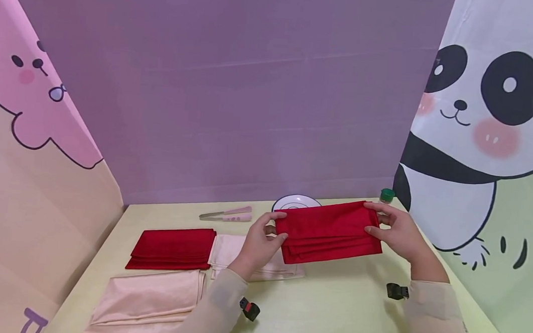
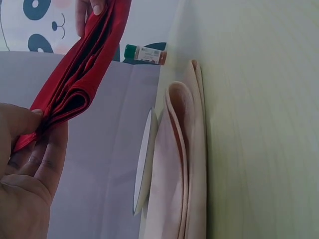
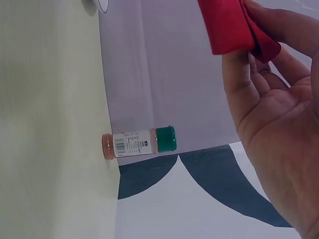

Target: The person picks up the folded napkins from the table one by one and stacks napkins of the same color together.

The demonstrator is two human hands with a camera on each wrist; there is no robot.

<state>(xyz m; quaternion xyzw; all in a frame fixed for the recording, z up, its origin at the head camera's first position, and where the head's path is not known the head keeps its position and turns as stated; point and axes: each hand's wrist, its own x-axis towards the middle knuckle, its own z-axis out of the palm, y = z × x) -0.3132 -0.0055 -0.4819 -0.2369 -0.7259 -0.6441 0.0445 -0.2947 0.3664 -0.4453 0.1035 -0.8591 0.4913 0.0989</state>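
A person's left hand (image 1: 261,241) and right hand (image 1: 394,233) each pinch one end of a folded, deep-red fabric cloth (image 1: 328,230), thumb against fingers. The cloth is held up in the air above a pale yellow, wood-look table (image 1: 331,310). Its long axis runs left to right across the person's front, with the right end slightly higher in the head view.

Around it, the smooth tabletop stretches below the cloth and between the forearms. The table's right edge runs just past the right forearm, and the back edge meets a purple wall panel (image 1: 252,95).

The held cloth is a narrow, slightly glossy rectangle, with stepped layers along its lower side. The left wrist view shows a rounded fold and loosely gaping layers at its left end.

Beyond the left hand lies a folded cream-pink cloth (image 1: 228,247), partly hidden. Just left of that is a second folded red cloth (image 1: 174,244), with a larger folded pale pink cloth (image 1: 151,301) nearer the person. Farther back are pink-handled metal tongs (image 1: 230,215), a white dark-rimmed plate (image 1: 296,202) partly covered from view, and a green-capped clear jar (image 1: 387,195) standing upright at the back right.
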